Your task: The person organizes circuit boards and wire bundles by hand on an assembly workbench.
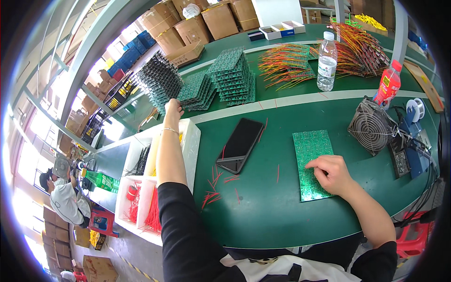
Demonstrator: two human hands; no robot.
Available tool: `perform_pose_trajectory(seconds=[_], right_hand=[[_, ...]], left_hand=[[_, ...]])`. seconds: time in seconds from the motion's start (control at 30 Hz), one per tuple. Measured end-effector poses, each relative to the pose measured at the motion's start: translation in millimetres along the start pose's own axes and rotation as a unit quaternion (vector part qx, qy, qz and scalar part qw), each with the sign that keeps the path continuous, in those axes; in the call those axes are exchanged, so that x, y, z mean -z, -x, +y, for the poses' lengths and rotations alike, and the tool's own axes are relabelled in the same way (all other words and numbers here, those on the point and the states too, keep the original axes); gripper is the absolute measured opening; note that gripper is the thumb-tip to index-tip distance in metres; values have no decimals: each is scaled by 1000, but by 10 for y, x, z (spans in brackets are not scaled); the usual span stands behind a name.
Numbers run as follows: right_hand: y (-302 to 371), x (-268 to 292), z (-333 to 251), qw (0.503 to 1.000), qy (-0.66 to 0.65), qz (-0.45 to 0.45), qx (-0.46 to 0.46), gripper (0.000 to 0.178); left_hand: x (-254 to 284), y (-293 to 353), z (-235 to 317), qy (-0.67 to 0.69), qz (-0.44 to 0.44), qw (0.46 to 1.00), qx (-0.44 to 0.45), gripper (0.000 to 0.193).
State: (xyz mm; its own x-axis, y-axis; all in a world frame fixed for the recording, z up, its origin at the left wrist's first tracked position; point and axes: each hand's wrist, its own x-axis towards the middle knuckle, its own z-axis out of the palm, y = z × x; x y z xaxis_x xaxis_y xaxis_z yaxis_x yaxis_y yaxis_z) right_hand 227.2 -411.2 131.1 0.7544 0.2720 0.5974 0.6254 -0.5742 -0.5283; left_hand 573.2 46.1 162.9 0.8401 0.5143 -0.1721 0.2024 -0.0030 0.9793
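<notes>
My left hand [174, 107] reaches to the far left, fingers curled at the base of the circuit board stacks; what lies between them is hidden. It is next to a tall stack of boards with dark parts [159, 77] and a lower stack of green boards [196, 90]. On the right, a green circuit board panel [312, 145] lies flat on the table. My right hand [331, 174] rests over its right edge, index finger stretched onto the panel, thumb apart, holding nothing visible. Below my left forearm is a white foam box [190, 141] with red, black and yellow wires.
A black phone [240, 144] and loose red wires [212, 195] lie between my arms. Another board stack [232, 75], wired boards [289, 63], a water bottle [327, 63] and a red bottle [388, 84] stand farther back. A fan [371, 124] and solder spool [415, 110] are right.
</notes>
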Motion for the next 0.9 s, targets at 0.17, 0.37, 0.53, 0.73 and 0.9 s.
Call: perform_pose_trajectory(seconds=[0.17,0.37,0.53,0.73,0.9], right_hand=[[-5,18,-7,1000,2,-6,-6,16],[-11,8,-24,1000,0,-5,-18,17],[7,-2,-3,1000,1,-1,-19,17],[-11,11,-35,1000,0,-4,-16,17],[-9,17,-19,1000,3,-2,-16,16]], left_hand=[[-30,37,-14,-9,10,1000,-5,21],[-9,-40,-27,14,29,999,-4,20],[-45,81,2,55,45,997,-4,25],[38,44,0,128,29,991,4,20],[-11,124,1,112,24,993,5,20]])
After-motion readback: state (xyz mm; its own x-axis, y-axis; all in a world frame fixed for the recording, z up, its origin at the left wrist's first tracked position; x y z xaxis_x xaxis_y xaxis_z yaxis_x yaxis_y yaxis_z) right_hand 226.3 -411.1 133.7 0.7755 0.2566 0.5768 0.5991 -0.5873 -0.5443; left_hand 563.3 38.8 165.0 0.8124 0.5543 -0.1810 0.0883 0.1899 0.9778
